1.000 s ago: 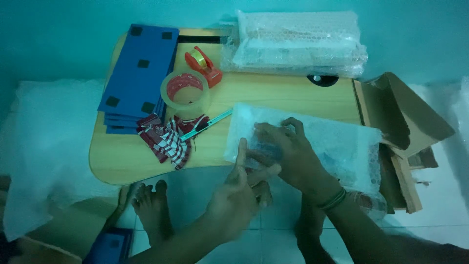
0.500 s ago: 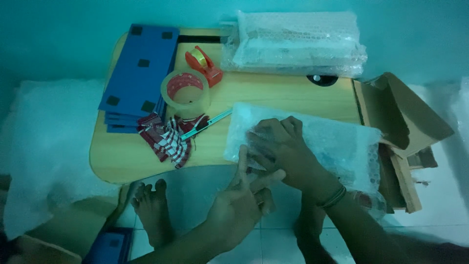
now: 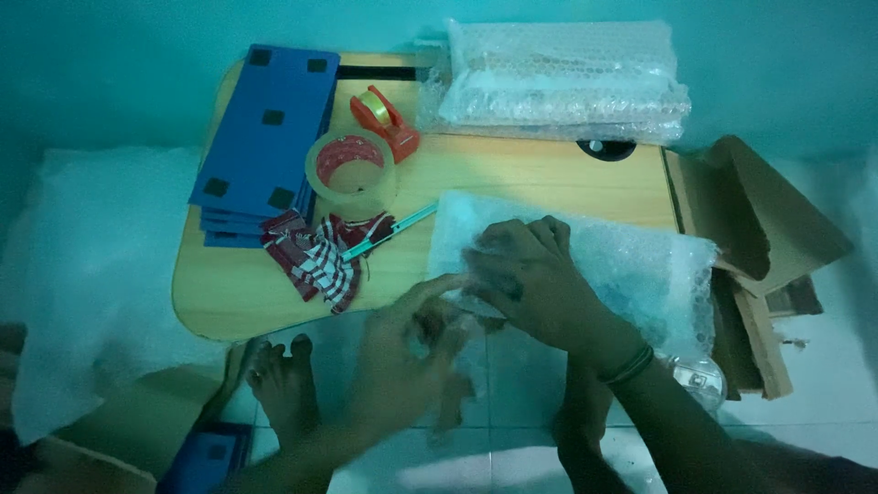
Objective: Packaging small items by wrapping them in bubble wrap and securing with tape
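A small wooden table (image 3: 229, 293) sits low over a tiled floor. It is the biggest thing here. At its far edge lies a fat bundle of bubble wrap (image 3: 562, 82). To the right of the table leans an open brown cardboard box (image 3: 759, 229).

On the left part of the table is a stack of flat blue boards (image 3: 265, 137) with little dark squares on them. On the near right part lies a sheet of bubble wrap (image 3: 631, 270), and its near edge hangs over the table's front edge.

The right hand (image 3: 540, 284) lies flat on the left end of that sheet, fingers spread and pressing down. The left hand (image 3: 402, 352) is just beside it, at the sheet's near left corner. It is blurry. Its fingers are part way open and seem to pinch the sheet's edge, but I cannot tell for sure.

Next to the blue boards stands 1 big roll of clear tape (image 3: 352, 174). Behind it is a red tape holder (image 3: 384, 119). Near the roll lies a heap of red and white checked cloth (image 3: 315, 256), with a thin teal cutter (image 3: 389, 233) between the cloth and the sheet.

A bare foot (image 3: 283, 384) shows under the table's front edge.
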